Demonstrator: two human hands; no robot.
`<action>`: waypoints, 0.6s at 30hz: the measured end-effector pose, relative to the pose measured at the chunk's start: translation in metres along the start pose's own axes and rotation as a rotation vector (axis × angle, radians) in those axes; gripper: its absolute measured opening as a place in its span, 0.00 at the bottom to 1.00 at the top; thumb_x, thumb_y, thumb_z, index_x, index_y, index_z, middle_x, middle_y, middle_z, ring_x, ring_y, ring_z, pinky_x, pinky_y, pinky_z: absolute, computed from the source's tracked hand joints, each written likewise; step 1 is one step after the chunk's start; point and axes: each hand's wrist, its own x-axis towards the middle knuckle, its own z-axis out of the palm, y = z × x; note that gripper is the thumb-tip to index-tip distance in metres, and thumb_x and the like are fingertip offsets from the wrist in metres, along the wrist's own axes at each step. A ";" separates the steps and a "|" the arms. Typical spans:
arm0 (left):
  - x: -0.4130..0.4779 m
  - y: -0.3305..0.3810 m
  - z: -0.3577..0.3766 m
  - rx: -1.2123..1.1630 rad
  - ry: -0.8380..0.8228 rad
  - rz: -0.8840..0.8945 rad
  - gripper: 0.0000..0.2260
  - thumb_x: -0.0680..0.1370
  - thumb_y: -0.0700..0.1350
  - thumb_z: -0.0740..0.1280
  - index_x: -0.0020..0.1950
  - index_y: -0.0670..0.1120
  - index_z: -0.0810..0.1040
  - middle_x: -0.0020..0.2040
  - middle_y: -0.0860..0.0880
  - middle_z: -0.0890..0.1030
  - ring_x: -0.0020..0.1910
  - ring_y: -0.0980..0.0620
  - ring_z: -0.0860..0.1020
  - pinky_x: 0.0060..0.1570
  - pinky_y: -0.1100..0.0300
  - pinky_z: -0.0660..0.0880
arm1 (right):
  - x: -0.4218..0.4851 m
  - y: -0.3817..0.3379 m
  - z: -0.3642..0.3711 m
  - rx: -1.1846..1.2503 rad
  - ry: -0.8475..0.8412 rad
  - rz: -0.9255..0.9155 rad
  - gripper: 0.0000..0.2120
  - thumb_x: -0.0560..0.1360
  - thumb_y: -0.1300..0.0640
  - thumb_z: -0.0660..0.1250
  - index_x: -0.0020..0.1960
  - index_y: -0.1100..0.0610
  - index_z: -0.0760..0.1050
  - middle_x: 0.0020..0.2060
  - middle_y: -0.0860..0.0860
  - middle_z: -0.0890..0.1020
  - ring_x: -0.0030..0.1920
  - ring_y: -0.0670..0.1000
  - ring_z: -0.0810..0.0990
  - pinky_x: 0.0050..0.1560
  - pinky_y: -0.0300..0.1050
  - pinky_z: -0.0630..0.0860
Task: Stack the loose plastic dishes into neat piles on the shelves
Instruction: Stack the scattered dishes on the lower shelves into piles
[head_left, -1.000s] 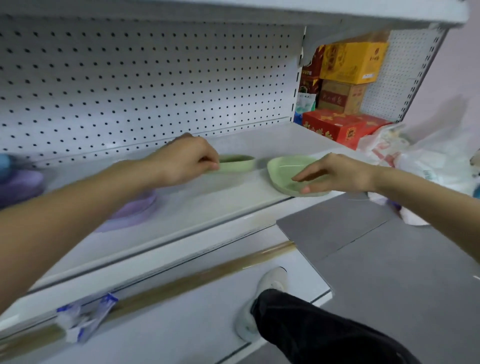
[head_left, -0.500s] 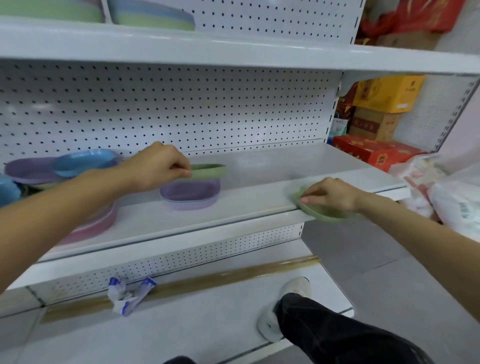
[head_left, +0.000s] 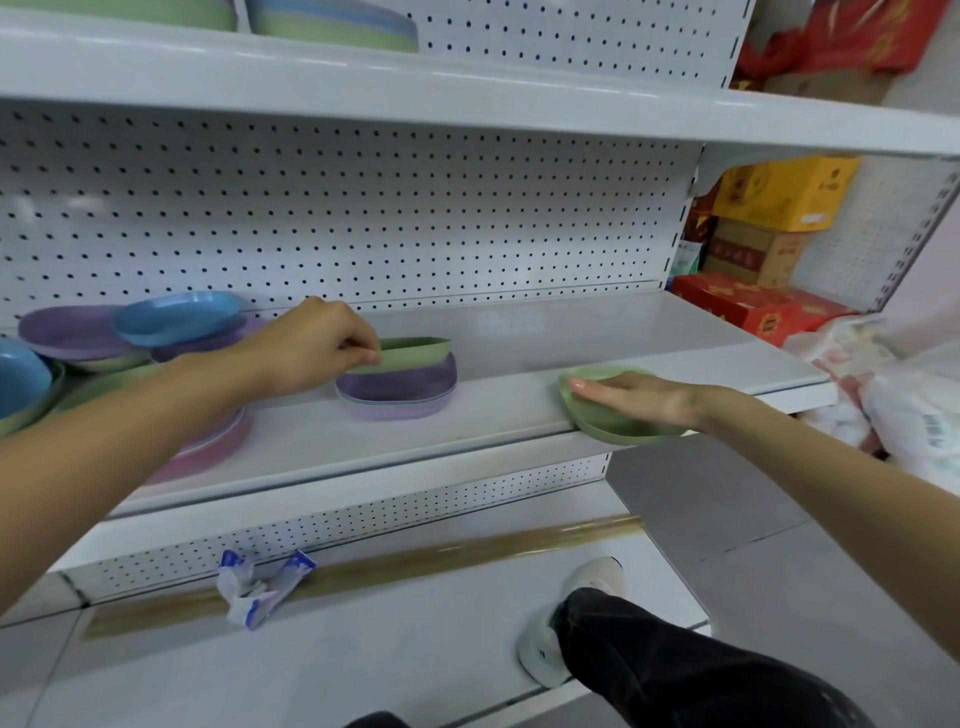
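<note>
My left hand (head_left: 317, 345) pinches the rim of a green dish (head_left: 418, 353) that sits tilted on a small pile of purple dishes (head_left: 397, 392) in the middle of the white shelf (head_left: 519, 405). My right hand (head_left: 639, 402) lies flat, fingers straight, inside a second green dish (head_left: 618, 431) that overhangs the shelf's front edge. Loose purple and blue dishes (head_left: 176, 317) lie jumbled at the shelf's left end, and a pink dish (head_left: 208, 452) sits partly hidden under my left forearm.
Stacked dishes (head_left: 332, 26) stand on the upper shelf. Red and yellow boxes (head_left: 763, 301) fill the right bay, with white plastic bags (head_left: 909, 405) beside them. A crumpled blue-white wrapper (head_left: 260, 584) lies on the base shelf. My leg and shoe (head_left: 582, 623) stand below.
My left hand carried its green dish left and set it onto the purple pile. My right hand slid the other green dish to the shelf's front edge and now lies flat in it.
</note>
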 end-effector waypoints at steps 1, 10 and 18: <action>0.002 -0.001 0.002 -0.001 -0.001 0.000 0.08 0.77 0.42 0.66 0.38 0.47 0.81 0.29 0.57 0.74 0.32 0.60 0.70 0.40 0.60 0.67 | 0.000 -0.005 0.002 -0.027 -0.024 -0.013 0.34 0.73 0.30 0.49 0.73 0.47 0.62 0.72 0.47 0.66 0.72 0.51 0.63 0.73 0.49 0.54; 0.001 -0.009 0.017 -0.044 -0.024 -0.025 0.07 0.77 0.41 0.66 0.43 0.42 0.82 0.36 0.50 0.79 0.37 0.52 0.73 0.39 0.62 0.65 | 0.020 -0.049 0.016 0.056 -0.085 -0.160 0.35 0.71 0.28 0.50 0.73 0.44 0.61 0.73 0.43 0.62 0.73 0.48 0.61 0.73 0.48 0.52; 0.004 -0.012 0.037 0.014 -0.172 -0.082 0.14 0.79 0.52 0.60 0.39 0.47 0.75 0.35 0.49 0.76 0.41 0.47 0.73 0.45 0.54 0.72 | 0.003 -0.033 -0.004 -0.253 -0.129 -0.307 0.28 0.70 0.38 0.67 0.67 0.46 0.71 0.66 0.39 0.71 0.68 0.41 0.66 0.70 0.38 0.59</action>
